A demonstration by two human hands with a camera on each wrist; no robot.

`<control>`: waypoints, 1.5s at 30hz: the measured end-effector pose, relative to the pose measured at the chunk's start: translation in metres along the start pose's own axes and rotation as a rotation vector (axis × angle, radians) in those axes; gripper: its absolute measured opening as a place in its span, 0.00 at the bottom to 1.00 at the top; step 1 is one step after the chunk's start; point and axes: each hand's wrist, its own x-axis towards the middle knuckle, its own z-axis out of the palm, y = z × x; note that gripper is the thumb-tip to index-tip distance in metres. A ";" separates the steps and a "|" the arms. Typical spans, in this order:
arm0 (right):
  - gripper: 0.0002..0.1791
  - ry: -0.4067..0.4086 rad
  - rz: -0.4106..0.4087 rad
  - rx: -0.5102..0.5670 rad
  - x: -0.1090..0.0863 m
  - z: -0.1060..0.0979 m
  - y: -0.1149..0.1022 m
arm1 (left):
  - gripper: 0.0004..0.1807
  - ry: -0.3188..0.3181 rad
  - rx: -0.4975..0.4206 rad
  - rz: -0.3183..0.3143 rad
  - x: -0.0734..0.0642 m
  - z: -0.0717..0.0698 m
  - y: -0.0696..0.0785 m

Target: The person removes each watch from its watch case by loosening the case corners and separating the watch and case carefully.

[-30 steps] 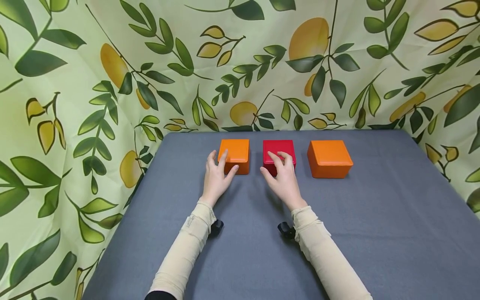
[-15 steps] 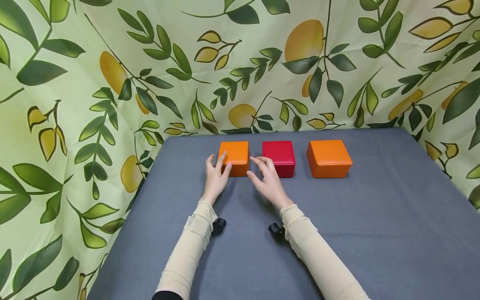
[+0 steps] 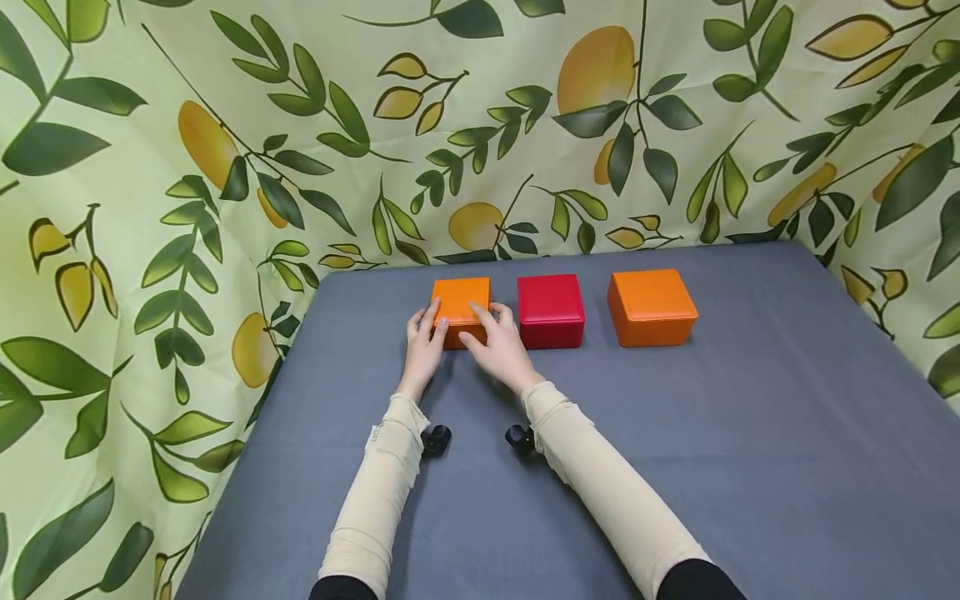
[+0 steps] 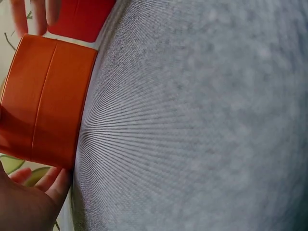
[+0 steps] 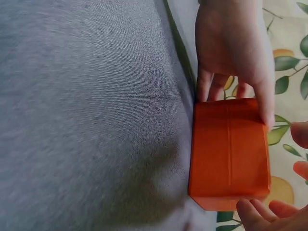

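On the table's left stands an orange lidded box (image 3: 461, 293), closed and upright. My left hand (image 3: 423, 358) holds this box by its left side, its thumb at the front edge of the lid and its fingers along the side wall, as the right wrist view shows the left hand (image 5: 233, 48). At the box's right front corner is my right hand (image 3: 504, 352), thumb and fingers spread. In the left wrist view the right hand's fingers (image 4: 41, 17) hang close by the orange box (image 4: 48, 101); whether they touch it I cannot tell.
A red box (image 3: 551, 308) stands just right of the orange one, with a second orange box (image 3: 651, 307) farther right. All sit near the back edge of the grey cloth-covered table (image 3: 675, 467). A leaf-patterned curtain (image 3: 315, 200) hangs behind and at the left.
My right hand has moved left, from in front of the red box to the left orange box. My left hand has closed in on that box's left side. The boxes stay put.
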 end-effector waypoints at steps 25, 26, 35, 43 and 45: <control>0.26 -0.011 0.102 0.097 0.017 0.020 0.019 | 0.30 -0.121 -0.033 -0.074 0.005 -0.005 -0.004; 0.26 -0.003 0.106 0.097 0.017 0.021 0.019 | 0.31 -0.119 -0.034 -0.066 0.005 -0.005 -0.004; 0.26 -0.008 0.125 0.093 0.021 0.024 0.026 | 0.37 -0.162 -0.023 -0.067 0.006 -0.012 -0.007; 0.24 -0.011 0.080 0.148 0.024 0.024 0.031 | 0.48 -0.236 -0.079 -0.076 0.011 -0.019 -0.011; 0.25 -0.007 0.072 0.151 0.026 0.023 0.032 | 0.47 -0.230 -0.111 -0.075 0.013 -0.017 -0.012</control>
